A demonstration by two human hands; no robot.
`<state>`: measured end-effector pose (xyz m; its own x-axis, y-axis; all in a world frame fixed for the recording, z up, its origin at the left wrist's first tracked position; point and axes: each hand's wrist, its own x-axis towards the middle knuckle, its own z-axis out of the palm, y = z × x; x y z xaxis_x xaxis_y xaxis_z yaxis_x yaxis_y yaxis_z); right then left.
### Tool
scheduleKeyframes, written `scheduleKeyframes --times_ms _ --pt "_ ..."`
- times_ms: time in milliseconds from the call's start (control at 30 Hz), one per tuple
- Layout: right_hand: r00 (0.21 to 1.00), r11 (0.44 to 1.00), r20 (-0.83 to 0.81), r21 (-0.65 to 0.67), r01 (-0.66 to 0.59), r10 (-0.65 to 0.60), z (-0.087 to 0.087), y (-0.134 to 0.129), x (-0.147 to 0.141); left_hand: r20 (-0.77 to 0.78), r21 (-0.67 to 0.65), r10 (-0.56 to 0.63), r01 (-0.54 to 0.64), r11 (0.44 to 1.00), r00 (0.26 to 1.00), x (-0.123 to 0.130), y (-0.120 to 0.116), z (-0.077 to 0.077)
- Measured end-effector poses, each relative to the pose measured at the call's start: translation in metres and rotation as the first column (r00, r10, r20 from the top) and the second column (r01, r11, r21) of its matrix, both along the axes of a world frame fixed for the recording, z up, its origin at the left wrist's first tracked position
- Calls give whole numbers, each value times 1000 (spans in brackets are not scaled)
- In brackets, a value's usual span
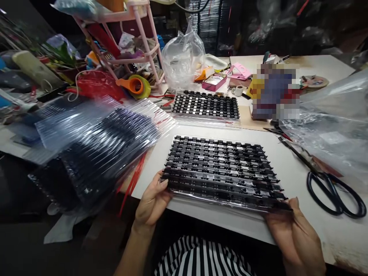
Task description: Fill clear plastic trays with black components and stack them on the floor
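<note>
A clear plastic tray [218, 172] filled with rows of small black parts is held over the white table board. My left hand [153, 197] grips its near left corner, thumb on top. At the near right corner my right hand [299, 230] holds the same tray, with the fingers partly beneath it. The tray's near edge sticks out past the board's front edge. Behind it lies a second tray [205, 105] with similar black parts. To the left, clear ridged trays [106, 142] are piled over dark ones, blurred.
Large black-handled scissors [335, 193] lie on the right, beside a big clear plastic bag [330, 122]. Red strips [133, 180] hang at the board's left edge. A pink shelf rack [143, 38] and a pink box [214, 81] stand behind.
</note>
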<state>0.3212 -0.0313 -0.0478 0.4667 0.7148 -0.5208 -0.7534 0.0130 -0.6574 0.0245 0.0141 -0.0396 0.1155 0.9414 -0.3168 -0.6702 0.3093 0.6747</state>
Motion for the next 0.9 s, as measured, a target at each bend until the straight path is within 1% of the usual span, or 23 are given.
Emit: scheduleKeyframes --times_ms 100,200,400,467,600,767,900 --pt "1000 1000 29 -3 0 1 -1 0 0 12 10 -11 11 1000 1000 0 -1 1" --pt "999 999 40 -1 -32 32 -1 -2 0 -2 20 -34 34 999 999 0 -2 3" --pt "980 980 21 26 -197 197 3 -11 5 -56 -30 -93 92 995 994 -4 -4 6" --pt "975 975 12 32 -222 222 3 -15 5 -59 -19 -90 89 996 994 -4 -3 6" --pt "982 980 5 56 -191 191 2 -18 3 -64 13 -67 68 998 996 -1 -2 6" --pt "988 983 -6 102 -152 153 1 -16 -2 -83 -12 -59 58 998 995 0 -3 5" --pt "987 981 -38 126 -149 155 2 -15 -4 -60 -14 -43 42 999 997 0 -3 5"
